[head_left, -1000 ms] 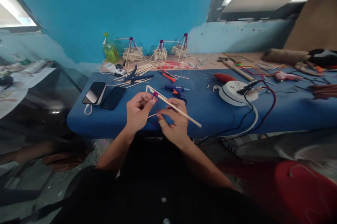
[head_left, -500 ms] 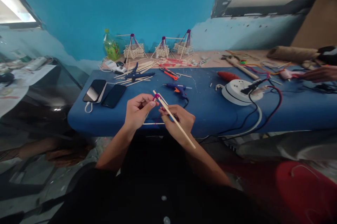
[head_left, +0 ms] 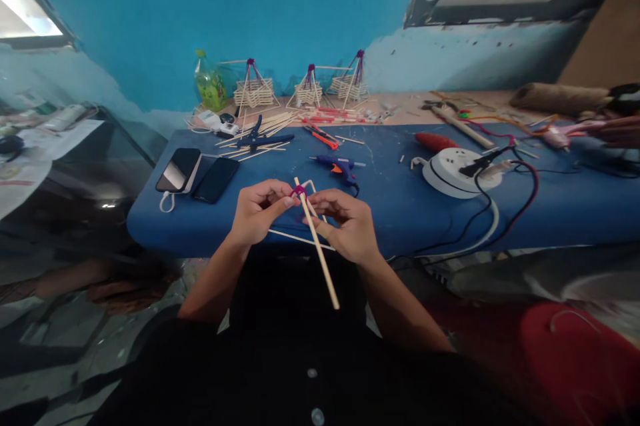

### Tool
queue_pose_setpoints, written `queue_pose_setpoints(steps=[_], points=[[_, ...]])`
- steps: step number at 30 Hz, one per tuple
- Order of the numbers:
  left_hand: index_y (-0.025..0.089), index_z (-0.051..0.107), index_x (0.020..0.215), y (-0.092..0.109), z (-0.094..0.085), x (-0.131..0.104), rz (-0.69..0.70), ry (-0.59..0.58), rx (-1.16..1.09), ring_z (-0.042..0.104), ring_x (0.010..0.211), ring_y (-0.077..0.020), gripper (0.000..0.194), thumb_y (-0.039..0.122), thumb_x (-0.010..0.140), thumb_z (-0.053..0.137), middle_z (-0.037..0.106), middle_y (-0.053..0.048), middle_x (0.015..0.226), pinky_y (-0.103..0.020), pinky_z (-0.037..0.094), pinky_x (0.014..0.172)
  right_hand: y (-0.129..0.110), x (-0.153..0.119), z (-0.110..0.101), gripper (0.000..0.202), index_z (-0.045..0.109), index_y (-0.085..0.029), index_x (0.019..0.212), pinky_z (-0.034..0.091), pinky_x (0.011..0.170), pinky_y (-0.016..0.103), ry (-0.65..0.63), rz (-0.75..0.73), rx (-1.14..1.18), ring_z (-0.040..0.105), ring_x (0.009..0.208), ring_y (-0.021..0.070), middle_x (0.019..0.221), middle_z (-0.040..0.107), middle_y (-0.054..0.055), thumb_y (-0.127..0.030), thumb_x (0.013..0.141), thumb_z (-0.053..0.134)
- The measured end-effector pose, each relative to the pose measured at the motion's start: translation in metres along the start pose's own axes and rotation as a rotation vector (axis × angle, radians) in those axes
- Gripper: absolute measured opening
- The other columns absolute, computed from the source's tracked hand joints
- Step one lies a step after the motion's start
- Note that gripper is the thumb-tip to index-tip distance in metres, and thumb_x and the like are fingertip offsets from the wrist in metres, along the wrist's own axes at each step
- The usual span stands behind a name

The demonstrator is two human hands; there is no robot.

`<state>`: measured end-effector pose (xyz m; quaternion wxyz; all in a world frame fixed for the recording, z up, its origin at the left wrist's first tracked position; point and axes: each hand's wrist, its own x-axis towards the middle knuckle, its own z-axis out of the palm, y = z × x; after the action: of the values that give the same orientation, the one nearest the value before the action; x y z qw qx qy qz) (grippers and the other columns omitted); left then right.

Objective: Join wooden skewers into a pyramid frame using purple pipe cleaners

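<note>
Thin wooden sticks, bound at one end with purple yarn (head_left: 299,191), are held between both hands above the table's near edge. One long wooden stick (head_left: 323,259) slants from the binding down toward my body. My left hand (head_left: 257,211) pinches the bound joint from the left. On the other side, my right hand (head_left: 347,219) has its thumb and fingers closed near the joint; it seems to hold the yarn, though the fingertips partly hide it. Another thin stick (head_left: 295,237) of the frame passes below the hands. A blue glue gun (head_left: 340,167) lies just beyond them.
Two phones (head_left: 216,179) lie at left, near blue pliers (head_left: 257,137) and loose sticks. An orange cutter (head_left: 323,137) is mid-table. Behind stand several stick structures (head_left: 254,91) and a green bottle (head_left: 210,87). A white power strip (head_left: 453,176) with cables and another person's hand (head_left: 623,131) are at right.
The long stick has swung to a steeper angle, its lower end moving left and toward me. My right hand has shifted slightly right, while my left hand stays at the joint.
</note>
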<state>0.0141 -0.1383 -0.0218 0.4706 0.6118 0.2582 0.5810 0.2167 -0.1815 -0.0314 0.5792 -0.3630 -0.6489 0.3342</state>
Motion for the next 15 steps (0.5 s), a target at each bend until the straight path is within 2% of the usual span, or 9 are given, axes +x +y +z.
queue_pose_setpoints(steps=[2,4,6,9,12,15], points=[[0.017,0.083,0.085,0.000,-0.005,0.002,-0.020,0.009,0.031,0.060,0.055,-0.0095,0.037,0.052,0.084,0.095,0.078,-0.006,0.073,-0.020,0.044,0.050,-0.003,0.009,-0.011,0.022,0.084,-0.023,0.111,0.073,0.084,0.036,-0.040,-0.111,-0.100,0.085,0.092,0.0214,0.109,0.086,0.007,-0.033,0.092,0.086],[0.017,0.084,0.085,-0.002,-0.010,0.005,-0.037,0.015,0.047,0.061,0.055,-0.0105,0.038,0.053,0.084,0.095,0.076,-0.006,0.071,-0.021,0.044,0.049,-0.006,0.025,-0.024,0.015,0.086,-0.025,0.109,0.071,0.081,0.034,-0.063,-0.237,-0.240,0.083,0.091,0.0206,0.109,0.086,0.007,-0.030,0.096,0.081],[0.017,0.083,0.085,-0.004,-0.013,0.009,-0.033,0.018,0.051,0.065,0.059,-0.0119,0.035,0.050,0.083,0.095,0.077,-0.006,0.073,-0.021,0.048,0.053,-0.009,0.047,-0.035,0.006,0.086,-0.027,0.098,0.069,0.079,0.035,-0.081,-0.375,-0.377,0.081,0.086,0.0205,0.100,0.086,0.006,-0.025,0.095,0.081],[0.017,0.083,0.085,-0.008,-0.014,0.016,-0.007,0.033,0.070,0.071,0.066,-0.0137,0.030,0.045,0.082,0.094,0.080,-0.007,0.077,-0.023,0.055,0.061,-0.018,0.087,-0.044,0.010,0.082,-0.027,0.089,0.063,0.075,0.036,-0.107,-0.474,-0.531,0.074,0.075,0.0188,0.084,0.081,0.001,-0.019,0.094,0.078],[0.018,0.082,0.085,-0.012,-0.010,0.024,0.011,0.096,0.121,0.065,0.061,-0.0115,0.026,0.041,0.082,0.092,0.077,-0.005,0.074,-0.022,0.049,0.056,-0.039,0.123,-0.037,0.010,0.076,-0.025,0.090,0.055,0.069,0.035,-0.168,-0.532,-0.673,0.064,0.070,0.0171,0.079,0.073,0.000,-0.016,0.093,0.073],[0.018,0.081,0.085,-0.016,-0.006,0.033,0.054,0.189,0.161,0.052,0.054,-0.0078,0.021,0.036,0.081,0.090,0.073,-0.001,0.070,-0.020,0.038,0.051,-0.065,0.142,-0.016,0.010,0.071,-0.026,0.094,0.052,0.070,0.037,-0.251,-0.637,-0.847,0.067,0.080,0.0207,0.088,0.073,0.004,-0.016,0.096,0.068]])
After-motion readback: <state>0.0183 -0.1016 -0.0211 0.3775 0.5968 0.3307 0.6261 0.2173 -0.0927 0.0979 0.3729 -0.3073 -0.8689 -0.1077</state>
